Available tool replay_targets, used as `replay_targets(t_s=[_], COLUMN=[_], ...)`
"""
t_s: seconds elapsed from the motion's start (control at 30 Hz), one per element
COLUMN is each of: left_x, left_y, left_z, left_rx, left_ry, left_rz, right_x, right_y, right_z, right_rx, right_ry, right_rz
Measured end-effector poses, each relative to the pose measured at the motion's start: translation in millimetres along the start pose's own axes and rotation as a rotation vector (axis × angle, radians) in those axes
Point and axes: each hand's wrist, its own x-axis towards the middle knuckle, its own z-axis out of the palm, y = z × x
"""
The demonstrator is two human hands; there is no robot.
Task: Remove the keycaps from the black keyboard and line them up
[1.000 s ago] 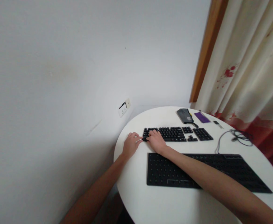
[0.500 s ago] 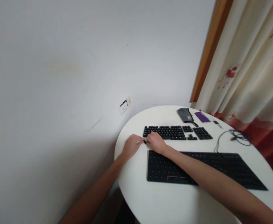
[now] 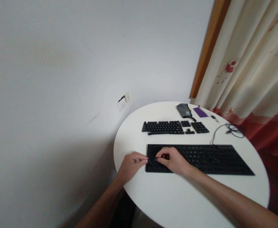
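Over the left end of the black keyboard base (image 3: 215, 161), my two hands face each other at close range. My right hand (image 3: 174, 161) pinches a small dark keycap (image 3: 156, 158) between thumb and fingers. My left hand (image 3: 132, 165) is closed in a pinch at the base's left edge; whatever its fingertips hold blends into the black surface. The left part of the base shows bare key posts. Behind it lie the loose black keycaps (image 3: 164, 126), set out in keyboard order, with a gap at the front left corner.
A grey pouch (image 3: 184, 110), a purple packet (image 3: 200, 112) and a small dark-and-clear item (image 3: 215, 118) lie at the back of the round white table (image 3: 139, 196). A coiled cable (image 3: 235, 130) runs from the base. Wall sockets (image 3: 122, 104) sit at left, a curtain (image 3: 241, 76) at right.
Both hands have moved from the front left corner of the keycap rows toward me, onto the base's left end. They have drawn slightly apart. The camera view has shifted a little.
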Motion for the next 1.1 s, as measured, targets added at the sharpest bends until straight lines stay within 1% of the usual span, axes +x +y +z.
replay_targets(t_s=[0.1, 0.3, 0.6, 0.83, 1.1], left_x=[-10, -15, -18, -19, -18], left_y=[1, -2, 0, 4, 2], left_z=[7, 13, 12, 13, 15], left_rx=[-0.030, -0.053, 0.012, 0.070, 0.090], left_ry=[-0.019, -0.003, 0.017, 0.027, 0.054], left_rz=[-0.003, -0.016, 0.085, 0.186, 0.251], right_x=[-8, -9, -11, -13, -14], right_y=[-2, 3, 4, 2, 2], right_z=[7, 15, 18, 16, 19], right_rx=[0.005, -0.043, -0.123, -0.126, -0.157], right_ry=[-0.030, -0.046, -0.035, -0.055, -0.047], right_rz=[-0.006, -0.043, -0.086, -0.096, -0.111])
